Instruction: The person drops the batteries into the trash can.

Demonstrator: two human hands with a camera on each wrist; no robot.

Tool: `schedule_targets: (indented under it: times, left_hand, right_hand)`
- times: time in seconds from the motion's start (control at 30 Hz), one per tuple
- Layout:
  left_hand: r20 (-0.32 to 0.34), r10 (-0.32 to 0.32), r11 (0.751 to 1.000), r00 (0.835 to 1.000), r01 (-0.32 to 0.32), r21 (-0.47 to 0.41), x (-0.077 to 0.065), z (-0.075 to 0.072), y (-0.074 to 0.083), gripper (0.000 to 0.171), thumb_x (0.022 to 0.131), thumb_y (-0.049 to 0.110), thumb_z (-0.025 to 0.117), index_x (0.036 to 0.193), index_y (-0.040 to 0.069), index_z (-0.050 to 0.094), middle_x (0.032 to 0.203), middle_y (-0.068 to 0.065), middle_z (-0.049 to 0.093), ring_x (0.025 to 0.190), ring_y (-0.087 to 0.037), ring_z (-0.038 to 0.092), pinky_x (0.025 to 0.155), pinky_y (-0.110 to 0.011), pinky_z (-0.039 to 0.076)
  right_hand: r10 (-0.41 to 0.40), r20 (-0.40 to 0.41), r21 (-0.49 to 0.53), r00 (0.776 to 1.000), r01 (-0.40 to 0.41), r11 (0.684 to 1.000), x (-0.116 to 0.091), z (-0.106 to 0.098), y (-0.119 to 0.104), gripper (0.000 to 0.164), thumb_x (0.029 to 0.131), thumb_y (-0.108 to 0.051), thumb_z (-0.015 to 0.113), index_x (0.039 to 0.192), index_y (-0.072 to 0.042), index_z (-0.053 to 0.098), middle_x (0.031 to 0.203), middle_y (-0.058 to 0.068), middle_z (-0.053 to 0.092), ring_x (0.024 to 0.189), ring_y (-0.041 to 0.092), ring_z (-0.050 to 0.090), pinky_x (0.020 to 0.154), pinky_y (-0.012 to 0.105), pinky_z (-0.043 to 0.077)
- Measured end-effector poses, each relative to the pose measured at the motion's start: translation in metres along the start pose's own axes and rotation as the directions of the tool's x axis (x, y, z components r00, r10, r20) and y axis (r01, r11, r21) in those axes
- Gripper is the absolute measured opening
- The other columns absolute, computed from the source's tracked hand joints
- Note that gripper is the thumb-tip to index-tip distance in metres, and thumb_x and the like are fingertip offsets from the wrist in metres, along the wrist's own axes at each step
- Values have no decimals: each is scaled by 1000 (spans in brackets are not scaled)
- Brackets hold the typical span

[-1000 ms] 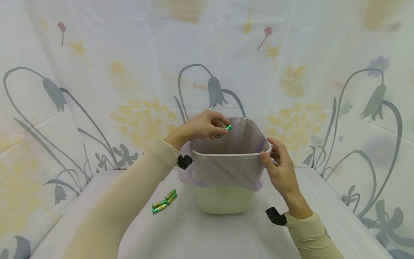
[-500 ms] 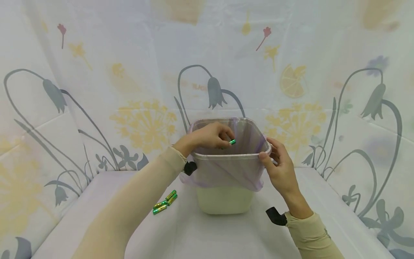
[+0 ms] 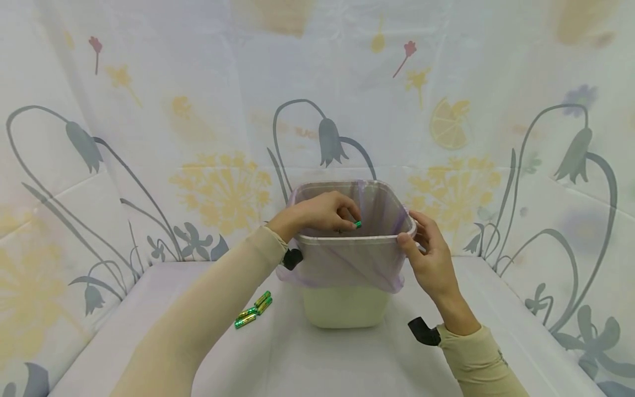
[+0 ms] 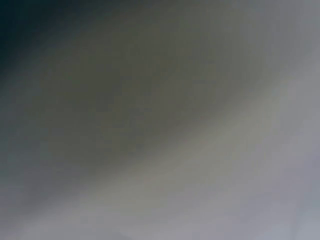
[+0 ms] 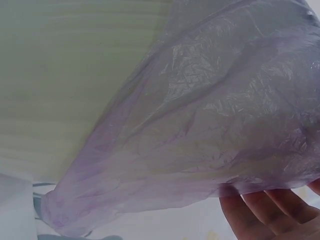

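Note:
A pale green trash bin (image 3: 345, 309) stands on the table, lined with a thin purple plastic bag (image 3: 347, 262) folded over its rim. My left hand (image 3: 324, 212) reaches just inside the bin's mouth and pinches a small green battery (image 3: 358, 224), mostly hidden by the fingers. On the bin's right rim, my right hand (image 3: 430, 259) grips the edge, thumb in front and fingers behind. The right wrist view shows its fingers (image 5: 265, 212) against the bag (image 5: 200, 125). Only a grey blur fills the left wrist view.
Several green and gold batteries (image 3: 253, 310) lie on the white tabletop (image 3: 238, 364) to the left of the bin. A flower-printed sheet (image 3: 198, 82) hangs behind and along both sides.
My left hand has moved down and slightly right into the bin's mouth, carrying the battery lower. My right hand stays at the rim.

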State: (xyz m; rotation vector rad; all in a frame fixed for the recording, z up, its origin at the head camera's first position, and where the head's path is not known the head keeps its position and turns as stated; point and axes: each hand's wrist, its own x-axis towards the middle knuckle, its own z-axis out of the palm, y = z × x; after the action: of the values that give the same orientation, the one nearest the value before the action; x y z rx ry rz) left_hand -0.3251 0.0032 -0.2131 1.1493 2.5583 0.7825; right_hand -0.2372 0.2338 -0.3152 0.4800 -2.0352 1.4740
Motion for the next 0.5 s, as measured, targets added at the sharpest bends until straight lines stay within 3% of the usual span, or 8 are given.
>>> schedule_targets:
  times: [0.5]
  left_hand:
    - [-21, -19, 999, 1000, 20, 31, 0, -1, 1, 34, 91, 23, 66, 120, 7, 63, 94, -2, 68, 85, -24, 64, 74, -28, 50]
  right_hand:
    - [6, -9, -3, 1000, -6, 1000, 1, 1, 2, 49, 95, -13, 59, 142, -14, 43, 125, 13, 54, 109, 11, 54, 83, 16, 46]
